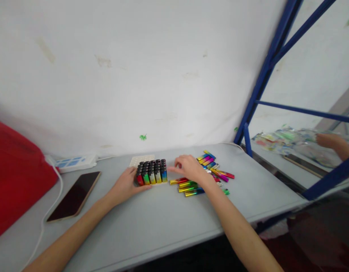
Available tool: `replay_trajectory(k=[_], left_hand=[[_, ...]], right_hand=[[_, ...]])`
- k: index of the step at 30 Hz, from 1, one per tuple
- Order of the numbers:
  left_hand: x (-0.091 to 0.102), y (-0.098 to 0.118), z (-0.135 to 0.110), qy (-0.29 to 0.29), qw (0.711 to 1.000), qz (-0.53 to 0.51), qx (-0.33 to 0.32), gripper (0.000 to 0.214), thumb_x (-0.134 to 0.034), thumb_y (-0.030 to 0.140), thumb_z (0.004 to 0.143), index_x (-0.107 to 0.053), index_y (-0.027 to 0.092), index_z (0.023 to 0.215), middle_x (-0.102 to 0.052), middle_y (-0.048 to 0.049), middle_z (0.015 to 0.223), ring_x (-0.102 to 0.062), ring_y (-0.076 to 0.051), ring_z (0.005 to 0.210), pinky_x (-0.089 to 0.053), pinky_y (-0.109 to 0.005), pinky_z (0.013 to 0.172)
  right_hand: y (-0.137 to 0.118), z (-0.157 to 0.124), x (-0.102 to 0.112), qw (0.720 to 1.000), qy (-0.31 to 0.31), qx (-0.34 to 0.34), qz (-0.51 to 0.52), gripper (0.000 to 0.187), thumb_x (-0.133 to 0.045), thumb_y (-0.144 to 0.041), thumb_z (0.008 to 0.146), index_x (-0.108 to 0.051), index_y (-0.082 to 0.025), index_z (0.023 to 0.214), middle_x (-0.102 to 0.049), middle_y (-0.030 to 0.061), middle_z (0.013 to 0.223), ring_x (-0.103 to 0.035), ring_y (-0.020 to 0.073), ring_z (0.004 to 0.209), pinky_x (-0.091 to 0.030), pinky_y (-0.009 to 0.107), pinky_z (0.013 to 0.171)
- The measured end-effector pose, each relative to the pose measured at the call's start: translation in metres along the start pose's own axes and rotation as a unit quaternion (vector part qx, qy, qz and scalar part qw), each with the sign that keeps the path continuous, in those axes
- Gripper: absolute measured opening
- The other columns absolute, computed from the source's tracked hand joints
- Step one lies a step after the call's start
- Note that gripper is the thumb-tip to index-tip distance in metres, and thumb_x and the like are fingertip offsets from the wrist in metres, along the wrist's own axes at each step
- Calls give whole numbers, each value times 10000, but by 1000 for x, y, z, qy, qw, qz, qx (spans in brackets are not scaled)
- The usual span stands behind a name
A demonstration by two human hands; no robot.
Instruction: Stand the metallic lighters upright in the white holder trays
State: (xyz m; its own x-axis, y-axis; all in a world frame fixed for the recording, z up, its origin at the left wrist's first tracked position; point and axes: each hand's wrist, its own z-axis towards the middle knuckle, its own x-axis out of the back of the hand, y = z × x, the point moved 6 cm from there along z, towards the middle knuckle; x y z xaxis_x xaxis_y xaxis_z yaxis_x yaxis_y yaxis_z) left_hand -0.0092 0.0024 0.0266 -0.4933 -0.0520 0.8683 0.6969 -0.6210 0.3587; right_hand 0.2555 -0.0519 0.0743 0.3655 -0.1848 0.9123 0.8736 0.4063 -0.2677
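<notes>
A white tray (141, 160) near the wall holds several upright lighters (152, 172) with black tops and rainbow bodies. My left hand (125, 184) rests against the tray's left front corner, fingers curled round it. My right hand (189, 168) hovers just right of the tray, above a scatter of loose rainbow lighters (204, 174) lying flat; its fingers look pinched, and I cannot make out whether anything is in them.
A dark phone (74, 196) lies on the grey table (152, 223) at left, beside a white power strip (74, 163) and its cable. A red object (14, 173) fills the far left. Blue shelf struts (265, 71) stand at right, where another person's hand (334, 144) touches plastic packets (288, 139).
</notes>
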Motion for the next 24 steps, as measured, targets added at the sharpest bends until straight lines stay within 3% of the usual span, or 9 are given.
replay_trajectory(k=[2, 4, 7, 9, 11, 14, 20, 24], left_hand=[[1, 0, 3, 15, 999, 45, -3, 784, -741, 881, 698, -757, 195, 1075, -733, -148, 1136, -672, -398, 1124, -575, -551, 1035], [1, 4, 8, 20, 996, 88, -7, 795, -718, 903, 707, -767, 195, 1064, -706, -167, 1209, -645, -413, 1177, -557, -563, 1055], [-5, 14, 19, 10, 993, 113, -27, 876, -704, 908, 727, -744, 192, 1230, -619, -199, 1426, -559, -441, 1348, -467, -587, 1170], [-11, 22, 28, 7, 993, 114, -40, 965, -703, 902, 738, -666, 200, 1399, -554, -205, 1531, -464, -451, 1464, -360, -616, 1252], [-20, 29, 37, 3, 992, 120, -42, 1020, -692, 891, 762, -583, 201, 1506, -501, -218, 1600, -355, -461, 1555, -252, -655, 1294], [-34, 39, 52, -21, 991, 129, -31, 1011, -668, 872, 799, -588, 151, 1504, -437, -260, 1651, -251, -486, 1613, -174, -690, 1306], [-53, 49, 90, -55, 991, 123, -11, 907, -641, 857, 840, -655, 177, 1439, -498, -253, 1599, -339, -454, 1566, -170, -703, 1288], [-58, 43, 115, -66, 989, 130, 16, 850, -646, 854, 835, -724, 170, 1334, -592, -250, 1489, -412, -451, 1490, -262, -657, 1247]], right_hand=[[32, -4, 13, 994, 72, -83, -24, 444, -488, -527, 1126, -765, -184, 1176, -749, 140, 1194, -660, 262, 1171, -461, 385, 1057], [65, -10, 14, 980, 81, -174, -55, 461, -565, -536, 1087, -698, -219, 1394, -617, 183, 1487, -540, 333, 1392, -412, 471, 1156], [103, -19, 0, 954, 0, -293, -64, 622, -533, -620, 1069, -541, -296, 1600, -316, 181, 1754, -271, 445, 1604, -274, 645, 1238], [116, -24, -10, 940, -62, -333, -49, 662, -447, -677, 1074, -488, -334, 1638, -285, 171, 1772, -236, 460, 1620, -218, 701, 1239], [120, -25, -16, 935, -101, -338, -42, 658, -399, -694, 1076, -508, -344, 1622, -355, 171, 1740, -270, 448, 1608, -201, 703, 1241], [120, -25, -16, 938, -122, -320, -48, 645, -442, -689, 1063, -559, -325, 1582, -438, 179, 1686, -293, 439, 1592, -220, 691, 1234], [117, -26, -9, 946, -112, -300, -48, 567, -536, -629, 1052, -651, -257, 1463, -569, 196, 1570, -422, 408, 1514, -343, 637, 1185], [116, -28, -3, 947, -109, -299, -54, 505, -571, -582, 1044, -681, -245, 1405, -612, 185, 1516, -506, 392, 1453, -403, 585, 1153]])
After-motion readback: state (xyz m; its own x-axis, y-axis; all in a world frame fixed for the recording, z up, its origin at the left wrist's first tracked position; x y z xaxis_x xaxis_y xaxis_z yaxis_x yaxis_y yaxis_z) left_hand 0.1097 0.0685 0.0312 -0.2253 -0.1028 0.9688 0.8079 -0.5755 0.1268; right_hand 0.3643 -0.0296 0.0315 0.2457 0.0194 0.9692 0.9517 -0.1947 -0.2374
